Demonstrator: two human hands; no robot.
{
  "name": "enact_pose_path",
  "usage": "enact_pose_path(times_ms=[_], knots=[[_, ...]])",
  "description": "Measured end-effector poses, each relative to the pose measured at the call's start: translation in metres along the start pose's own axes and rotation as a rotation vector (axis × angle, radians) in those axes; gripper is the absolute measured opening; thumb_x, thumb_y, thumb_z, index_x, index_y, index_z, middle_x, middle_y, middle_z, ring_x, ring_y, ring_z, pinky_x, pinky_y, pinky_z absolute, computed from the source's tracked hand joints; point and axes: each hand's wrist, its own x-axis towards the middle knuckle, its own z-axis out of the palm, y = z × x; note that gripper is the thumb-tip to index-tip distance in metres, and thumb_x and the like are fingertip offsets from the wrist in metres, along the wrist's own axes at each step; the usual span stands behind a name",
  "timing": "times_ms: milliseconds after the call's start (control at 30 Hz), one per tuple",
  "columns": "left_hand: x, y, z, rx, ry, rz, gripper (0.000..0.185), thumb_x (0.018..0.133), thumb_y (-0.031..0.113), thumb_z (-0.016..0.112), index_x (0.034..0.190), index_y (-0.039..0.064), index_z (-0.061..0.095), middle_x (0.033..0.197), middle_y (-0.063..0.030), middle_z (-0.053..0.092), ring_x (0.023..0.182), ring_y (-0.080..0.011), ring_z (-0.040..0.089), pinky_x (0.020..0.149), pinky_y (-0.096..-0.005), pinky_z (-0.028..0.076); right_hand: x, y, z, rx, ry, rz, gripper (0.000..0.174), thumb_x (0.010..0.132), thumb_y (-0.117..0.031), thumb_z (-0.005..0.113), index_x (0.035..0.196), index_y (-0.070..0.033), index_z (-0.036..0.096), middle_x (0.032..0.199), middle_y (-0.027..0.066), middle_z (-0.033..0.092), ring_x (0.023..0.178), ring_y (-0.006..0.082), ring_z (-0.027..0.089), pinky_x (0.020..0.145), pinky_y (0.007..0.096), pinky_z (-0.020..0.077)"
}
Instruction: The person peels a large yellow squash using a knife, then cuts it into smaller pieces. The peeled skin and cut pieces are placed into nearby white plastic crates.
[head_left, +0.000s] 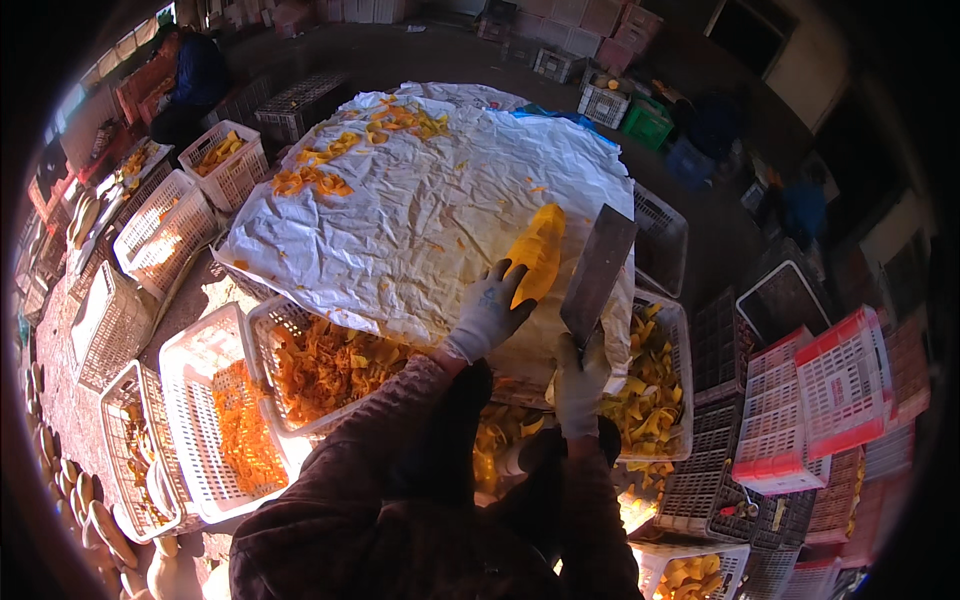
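Note:
My left hand (491, 307), in a white work glove with dark fingertips, rests against the near end of a peeled orange squash (543, 247). The squash lies lengthwise on a white plastic sheet (360, 247) that covers the work table. In my gloved right hand (580, 382), blurred, is the handle of a broad cleaver (600, 270). Its dark rectangular blade is raised just right of the squash, apart from it. Curled orange peels (319, 176) lie at the sheet's far left.
Crates of orange shreds (330, 367) and peels (649, 375) flank the table's near side. Red and white crates (840, 382) are stacked at right. Whole pale squashes (109, 532) lie on the ground at lower left. Another person (196, 75) sits at upper left.

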Motion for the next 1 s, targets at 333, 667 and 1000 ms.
enact_pose_path(times_ms=[333,667,1000], knots=[[0.103,-0.036,0.070,0.146,-0.618,-0.007,0.105,0.074,0.045,0.081,0.159,0.015,0.026,0.155,-0.0210,0.035,0.134,-0.0414,0.050,0.106,-0.0455,0.047,-0.005,0.077,-0.037,0.321,0.067,0.433,0.037,0.097,-0.014,0.057,0.134,-0.008,0.057,0.079,0.0020,0.060,0.060,0.0090,0.054,0.055,0.0283,0.0480],[0.171,-0.095,0.066,0.044,-0.725,0.246,0.103,0.073,0.055,0.080,0.154,0.010,0.036,0.147,-0.0236,0.049,0.131,-0.0419,0.052,0.107,-0.0473,0.044,0.037,0.114,-0.037,-0.255,-0.096,0.372,0.038,0.096,-0.021,0.052,0.132,-0.008,0.054,0.072,0.0130,0.060,0.057,0.0261,0.062,0.054,0.0403,0.0514],[0.165,-0.048,0.094,0.310,-0.696,0.209,0.093,0.071,0.050,0.082,0.145,0.009,0.045,0.137,-0.0188,0.058,0.128,-0.0375,0.054,0.105,-0.0454,0.045,0.152,0.077,-0.029,-0.452,-0.467,0.152,0.033,0.094,-0.023,0.053,0.126,-0.014,0.056,0.087,0.0225,0.071,0.084,0.0468,0.067,0.078,0.0557,0.0526]])
